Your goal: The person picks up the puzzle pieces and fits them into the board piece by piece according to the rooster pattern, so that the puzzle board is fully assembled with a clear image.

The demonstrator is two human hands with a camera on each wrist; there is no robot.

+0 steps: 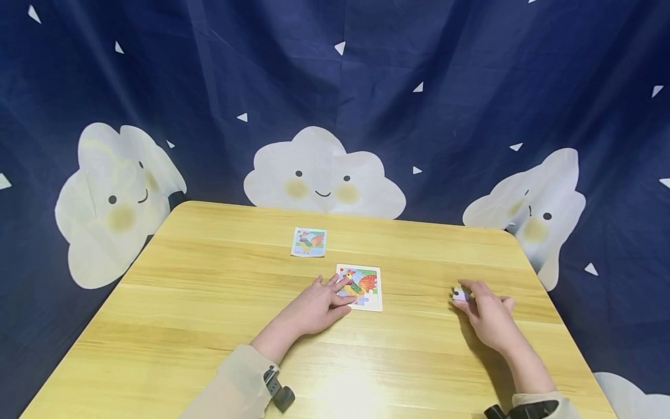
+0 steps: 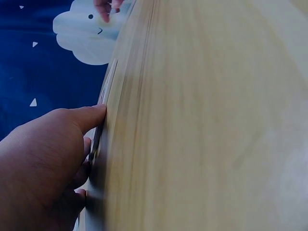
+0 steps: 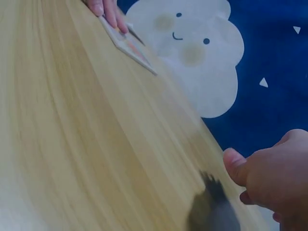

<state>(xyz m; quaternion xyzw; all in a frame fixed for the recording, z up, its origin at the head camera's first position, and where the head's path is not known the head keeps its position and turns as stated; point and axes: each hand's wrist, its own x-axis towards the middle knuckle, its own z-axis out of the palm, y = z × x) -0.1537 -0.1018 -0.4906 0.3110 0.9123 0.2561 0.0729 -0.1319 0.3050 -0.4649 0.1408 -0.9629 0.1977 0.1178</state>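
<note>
A small square jigsaw puzzle [image 1: 374, 301] with a rooster picture and a white border lies on the table. Its lower right part is bare white. My left hand [image 1: 320, 304] rests on the puzzle's left side, fingers spread and fairly straight, covering part of the picture. Off to the right, my right hand [image 1: 491, 317] pinches a pale lilac puzzle piece [image 1: 460, 294] between thumb and fingers above the table. In the right wrist view that hand [image 3: 274, 175] hides the piece. The left wrist view has the left thumb [image 2: 91, 116] at the puzzle's edge.
Behind the puzzle lies a paper picture card [image 1: 309, 242] of the same rooster. The light wooden table [image 1: 157, 302] reaches back to a dark blue curtain [image 1: 293, 70] with smiling clouds. Each wrist carries a black strap.
</note>
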